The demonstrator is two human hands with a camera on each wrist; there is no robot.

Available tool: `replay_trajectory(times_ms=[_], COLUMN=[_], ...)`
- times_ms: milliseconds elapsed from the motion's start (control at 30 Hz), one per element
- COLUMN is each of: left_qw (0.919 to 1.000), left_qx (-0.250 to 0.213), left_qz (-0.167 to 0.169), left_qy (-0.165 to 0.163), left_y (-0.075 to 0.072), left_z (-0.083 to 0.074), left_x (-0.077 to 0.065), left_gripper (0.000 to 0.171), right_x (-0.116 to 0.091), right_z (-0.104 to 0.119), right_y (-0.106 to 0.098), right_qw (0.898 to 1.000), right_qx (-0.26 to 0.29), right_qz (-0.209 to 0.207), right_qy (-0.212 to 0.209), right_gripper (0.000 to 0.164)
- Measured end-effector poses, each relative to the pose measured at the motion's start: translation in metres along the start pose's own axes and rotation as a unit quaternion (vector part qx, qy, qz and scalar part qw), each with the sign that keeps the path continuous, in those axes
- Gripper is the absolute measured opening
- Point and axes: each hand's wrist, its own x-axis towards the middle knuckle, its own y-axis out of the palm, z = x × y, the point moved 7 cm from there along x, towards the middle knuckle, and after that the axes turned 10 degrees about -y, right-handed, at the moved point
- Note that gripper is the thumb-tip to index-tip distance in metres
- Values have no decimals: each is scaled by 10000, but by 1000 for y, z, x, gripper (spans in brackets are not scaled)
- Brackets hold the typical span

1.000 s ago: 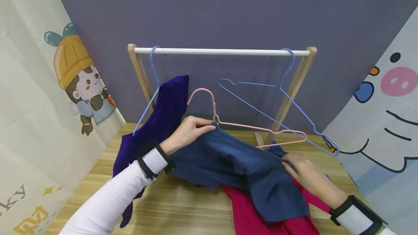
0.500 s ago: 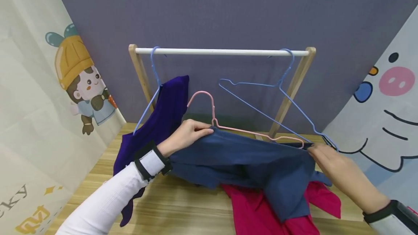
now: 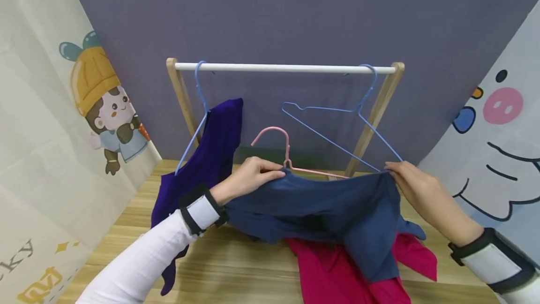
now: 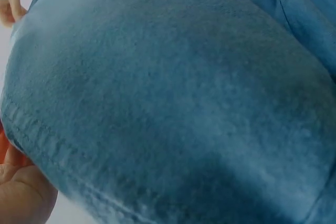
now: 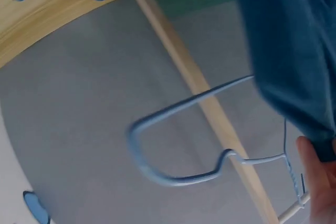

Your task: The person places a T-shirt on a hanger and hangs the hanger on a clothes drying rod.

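A dark blue cloth garment (image 3: 312, 196) is stretched between both hands in the head view. My left hand (image 3: 253, 176) pinches its top edge beside the neck of a pink hanger (image 3: 288, 149). My right hand (image 3: 417, 186) pinches the upper right corner of the cloth, also seen in the right wrist view with fingers (image 5: 315, 174) against the fabric. The hanger's hook and part of its right arm show above the cloth; that arm's end is hidden by the garment. In the left wrist view, blue cloth (image 4: 168, 98) fills most of the picture.
A rack with a white rail (image 3: 278, 67) stands behind. On its left hangs a purple garment (image 3: 215, 140) on a blue hanger (image 3: 198, 83); a bare blue hanger (image 3: 325, 108) hangs on its right. A crimson garment (image 3: 329, 266) lies on the wooden table (image 3: 236, 276) under the blue cloth.
My right hand has moved up along the cloth to its corner, drawing the top edge taut and covering the pink hanger's right end. The left hand and hanger have shifted slightly right and down.
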Motion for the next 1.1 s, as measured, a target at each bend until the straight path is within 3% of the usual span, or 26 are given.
replay_trajectory(times_ms=[167, 300, 467, 667, 833, 933, 1100], left_qw=[10000, 9998, 9985, 9962, 9946, 9943, 9939], left_qx=[-41, -172, -469, -750, -928, -902, -730], left_qz=[34, 62, -90, -352, -432, -561, -828], left_qy=[24, 125, 285, 279, 184, 115, 79], left_y=[1, 2, -1, -7, -9, -10, -13], left_z=[-3, -5, -7, -4, -3, -2, -2], left_x=[0, 1, -1, -1, 0, 0, 2], left_gripper=[29, 29, 25, 23, 24, 23, 23], right_x=[18, 27, 26, 12, 9, 8, 6], right_z=[-4, -6, -14, -26, -32, -31, -23], right_y=[1, 6, 12, 20, 21, 21, 12], right_qw=[9990, 9971, 9937, 9719, 9572, 9573, 9736], right_qx=[359, 551, 408, 664, 988, 858, 384], right_qz=[-127, 102, 359, 1176, 1489, 1405, 668], right_qy=[242, 506, 978, 1927, 2276, 2375, 2149], right_gripper=[17, 33, 24, 14, 19, 21, 6])
